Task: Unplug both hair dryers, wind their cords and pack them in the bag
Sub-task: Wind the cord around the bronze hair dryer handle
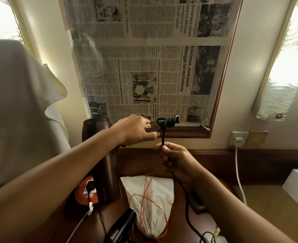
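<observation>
My left hand (136,130) grips the handle of a dark brown hair dryer (106,165), held up over the wooden table with its barrel pointing down. Its black cord (163,137) drops from the handle's end into my right hand (174,162), which pinches it tight just below the handle; the cord then runs down to the table at the lower right. A second, black hair dryer (122,227) lies at the bottom edge. Between them lies a white drawstring bag (151,199) with orange strings.
An orange power strip (85,192) with a black plug in it sits at the left of the table. A wall socket (238,139) holds a white plug with a white cable. A newspaper-covered mirror (153,67) hangs ahead. White cloth drapes at left.
</observation>
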{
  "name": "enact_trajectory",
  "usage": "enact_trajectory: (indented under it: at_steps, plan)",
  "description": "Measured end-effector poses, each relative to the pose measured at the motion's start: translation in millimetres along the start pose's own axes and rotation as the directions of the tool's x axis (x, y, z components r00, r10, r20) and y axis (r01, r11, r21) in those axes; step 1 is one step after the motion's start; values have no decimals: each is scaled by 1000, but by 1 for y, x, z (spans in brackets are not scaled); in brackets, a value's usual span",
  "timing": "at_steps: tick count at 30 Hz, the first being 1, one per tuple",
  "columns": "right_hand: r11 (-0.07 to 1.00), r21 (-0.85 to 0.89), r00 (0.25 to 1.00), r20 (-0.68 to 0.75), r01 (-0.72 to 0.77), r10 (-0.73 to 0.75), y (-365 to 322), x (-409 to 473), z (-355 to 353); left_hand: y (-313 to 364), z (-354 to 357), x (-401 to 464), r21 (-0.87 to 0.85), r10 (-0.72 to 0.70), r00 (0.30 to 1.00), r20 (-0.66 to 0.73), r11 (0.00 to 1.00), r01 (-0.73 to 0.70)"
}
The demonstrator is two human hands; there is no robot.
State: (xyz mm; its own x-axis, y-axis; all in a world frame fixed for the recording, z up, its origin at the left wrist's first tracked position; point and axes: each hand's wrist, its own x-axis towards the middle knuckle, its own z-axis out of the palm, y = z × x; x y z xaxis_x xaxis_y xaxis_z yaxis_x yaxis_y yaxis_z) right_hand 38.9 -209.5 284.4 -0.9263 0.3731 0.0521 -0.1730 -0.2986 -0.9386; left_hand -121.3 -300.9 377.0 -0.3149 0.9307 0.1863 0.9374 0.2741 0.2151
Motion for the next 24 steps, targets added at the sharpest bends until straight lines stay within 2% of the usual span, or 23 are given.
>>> enact_trajectory:
  at_steps: [5,10,13,18,24]
  plan:
    - [979,-199,999,32,-36,43,-5,10,-19,-3,4,-8,-51,46,999,19,998,-45]
    - [877,-468,994,-61,-107,89,-21,15,-26,-2,-6,-12,-180,47,998,42,983,-38]
    - [890,-449,996,-60,-80,59,-26,17,-30,1,-13,-13,-136,64,998,6,989,-63]
    - [957,-289,999,46,-12,26,-24,18,-30,4,-24,-13,-206,50,999,-7,977,-50]
    - [934,-357,998,-66,-14,-10,-17,25,-29,7,-27,-14,-207,84,996,13,975,-79]
